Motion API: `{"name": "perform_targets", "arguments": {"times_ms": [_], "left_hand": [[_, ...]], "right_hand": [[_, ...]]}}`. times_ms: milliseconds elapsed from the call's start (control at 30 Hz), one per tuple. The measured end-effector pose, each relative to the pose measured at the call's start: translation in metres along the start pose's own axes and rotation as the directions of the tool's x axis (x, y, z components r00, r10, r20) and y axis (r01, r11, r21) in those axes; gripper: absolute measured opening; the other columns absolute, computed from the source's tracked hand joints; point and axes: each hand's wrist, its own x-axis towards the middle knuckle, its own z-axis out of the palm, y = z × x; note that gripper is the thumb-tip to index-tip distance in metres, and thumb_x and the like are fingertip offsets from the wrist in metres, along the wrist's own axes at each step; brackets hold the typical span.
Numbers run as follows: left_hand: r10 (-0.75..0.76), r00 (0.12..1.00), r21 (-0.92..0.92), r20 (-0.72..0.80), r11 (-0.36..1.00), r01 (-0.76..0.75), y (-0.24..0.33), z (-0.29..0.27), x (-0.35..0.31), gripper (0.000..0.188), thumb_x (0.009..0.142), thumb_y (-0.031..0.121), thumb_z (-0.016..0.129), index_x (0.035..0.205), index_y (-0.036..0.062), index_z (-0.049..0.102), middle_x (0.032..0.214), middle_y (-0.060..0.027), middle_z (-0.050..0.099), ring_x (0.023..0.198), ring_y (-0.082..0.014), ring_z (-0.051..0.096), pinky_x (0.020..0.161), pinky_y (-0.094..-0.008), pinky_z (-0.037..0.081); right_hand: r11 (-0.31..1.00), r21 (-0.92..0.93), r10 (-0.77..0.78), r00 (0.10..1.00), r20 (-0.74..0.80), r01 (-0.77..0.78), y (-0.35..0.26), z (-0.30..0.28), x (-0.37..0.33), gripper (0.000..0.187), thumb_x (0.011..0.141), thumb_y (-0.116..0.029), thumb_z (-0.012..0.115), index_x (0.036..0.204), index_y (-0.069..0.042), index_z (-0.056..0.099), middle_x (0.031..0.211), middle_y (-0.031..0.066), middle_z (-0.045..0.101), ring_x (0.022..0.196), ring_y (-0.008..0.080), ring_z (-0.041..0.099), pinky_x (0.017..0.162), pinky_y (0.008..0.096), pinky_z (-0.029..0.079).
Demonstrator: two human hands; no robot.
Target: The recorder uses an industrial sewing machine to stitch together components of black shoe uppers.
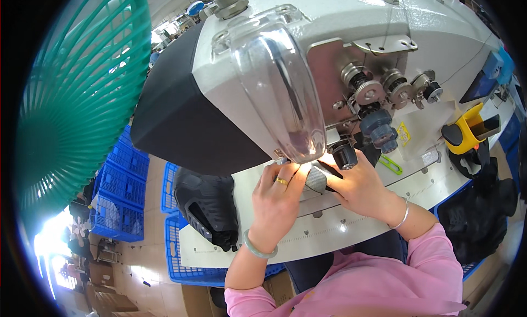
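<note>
A grey mesh and black fabric piece (315,179) lies under the head of a white sewing machine (252,92), lit by its lamp. From the left, my left hand (278,199) grips the piece, its fingers bent and close together; their tips are partly hidden by the machine's clear guard (280,86). My right hand (362,185) holds the other side, thumb along the dark edge and fingers curled behind. Needle and presser foot are out of sight. A ring and a bangle are on my left hand and wrist, and a thin bracelet is on my right wrist.
Black shaped pieces (206,207) are heaped on the table's left end. A green thread snipper (390,164) lies right of my hands, with a yellow holder (469,131) farther right. Blue crates (118,215) and a green fan (82,97) stand left; black material (475,218) fills a crate at right.
</note>
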Motion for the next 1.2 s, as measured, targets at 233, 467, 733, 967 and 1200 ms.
{"name": "perform_targets", "arguments": {"times_ms": [233, 467, 733, 967, 1200], "left_hand": [[0.025, 1.000, 0.023, -0.009, 0.999, -0.025, 0.002, 0.004, -0.002, 0.033, 0.066, 0.002, 0.064, 0.100, 0.0041, 0.067, 0.097, -0.0046, 0.062, 0.088, -0.0255, 0.062, 0.075, -0.0350, 0.055], [-0.350, 0.937, -0.330, 0.015, 0.882, 0.335, -0.003, 0.005, -0.003, 0.027, 0.071, -0.002, 0.070, 0.096, 0.0053, 0.070, 0.087, -0.0067, 0.068, 0.074, -0.0262, 0.062, 0.066, -0.0344, 0.051], [-0.090, 0.991, -0.049, -0.103, 0.995, 0.085, 0.008, 0.008, -0.009, 0.034, 0.065, -0.004, 0.065, 0.096, 0.0080, 0.070, 0.098, -0.0029, 0.067, 0.078, -0.0220, 0.063, 0.067, -0.0302, 0.055], [-0.088, 0.994, -0.049, -0.071, 0.995, 0.085, 0.009, 0.006, -0.008, 0.036, 0.064, -0.006, 0.063, 0.098, 0.0060, 0.070, 0.101, -0.0047, 0.065, 0.085, -0.0232, 0.063, 0.071, -0.0319, 0.055], [-0.090, 0.996, -0.023, -0.027, 0.996, 0.090, 0.009, 0.006, -0.006, 0.036, 0.065, -0.005, 0.062, 0.100, 0.0032, 0.067, 0.105, -0.0066, 0.062, 0.090, -0.0254, 0.063, 0.075, -0.0331, 0.056]], "right_hand": [[0.999, -0.023, -0.031, 0.994, -0.109, 0.029, 0.002, 0.007, 0.001, 0.034, 0.067, -0.006, 0.066, 0.101, -0.010, 0.065, 0.107, 0.0067, 0.057, 0.104, 0.0284, 0.052, 0.089, 0.0420, 0.040], [0.999, 0.018, -0.030, 0.992, -0.123, 0.032, -0.004, 0.002, 0.004, 0.044, 0.065, -0.005, 0.068, 0.109, -0.008, 0.065, 0.107, 0.0061, 0.061, 0.107, 0.0291, 0.053, 0.093, 0.0444, 0.041], [0.999, 0.029, -0.013, 0.998, -0.060, 0.015, -0.003, -0.003, 0.000, 0.046, 0.061, -0.006, 0.071, 0.107, -0.008, 0.066, 0.112, 0.0073, 0.061, 0.110, 0.0301, 0.054, 0.097, 0.0447, 0.043], [1.000, 0.010, -0.025, 0.998, -0.063, 0.026, -0.002, -0.003, 0.000, 0.045, 0.062, -0.008, 0.074, 0.106, -0.008, 0.066, 0.111, 0.0074, 0.061, 0.108, 0.0302, 0.053, 0.096, 0.0448, 0.044], [1.000, 0.001, 0.009, 0.989, -0.145, -0.009, -0.009, 0.005, 0.003, 0.041, 0.068, -0.012, 0.075, 0.108, -0.007, 0.065, 0.109, 0.0073, 0.061, 0.109, 0.0291, 0.053, 0.096, 0.0444, 0.044]]}}
